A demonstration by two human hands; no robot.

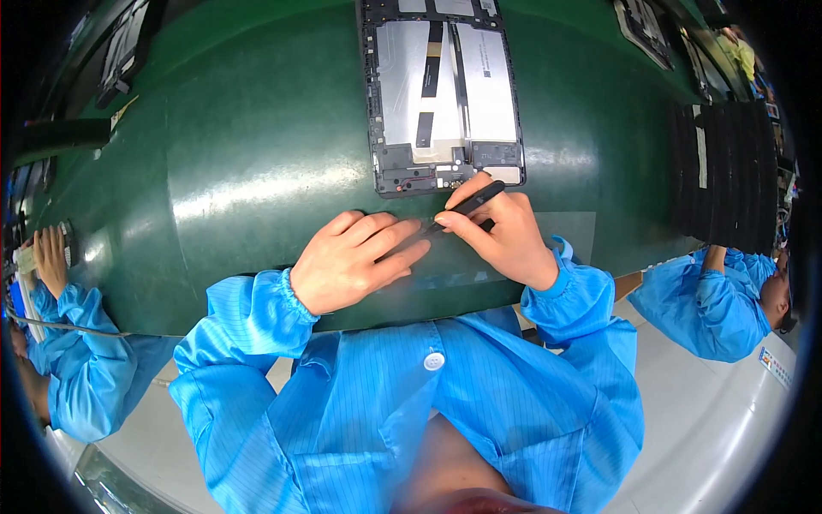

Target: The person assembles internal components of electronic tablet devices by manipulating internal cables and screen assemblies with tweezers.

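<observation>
Black tweezers [475, 200] are pinched in my right hand [511, 231], with their tips pointing down and left. My left hand [355, 261] rests on the green mat, its fingers apart and reaching toward those tips. Under and beside both hands lies a clear sheet [567, 230], partly covered by them. Whether anything tiny sits between the left fingertips and the tweezers, I cannot make out. Just beyond my hands is an opened tablet [402, 86], its silver battery cells, black ribbon strip and small circuit parts exposed. Its far end runs out of view.
The green mat [257, 163] covers the bench. A stack of black trays or slabs [728, 171] stands at the right. Other devices [642, 32] lie at the far right and far left. Co-workers in blue sleeves sit at both sides, one hand [50, 259] showing at left.
</observation>
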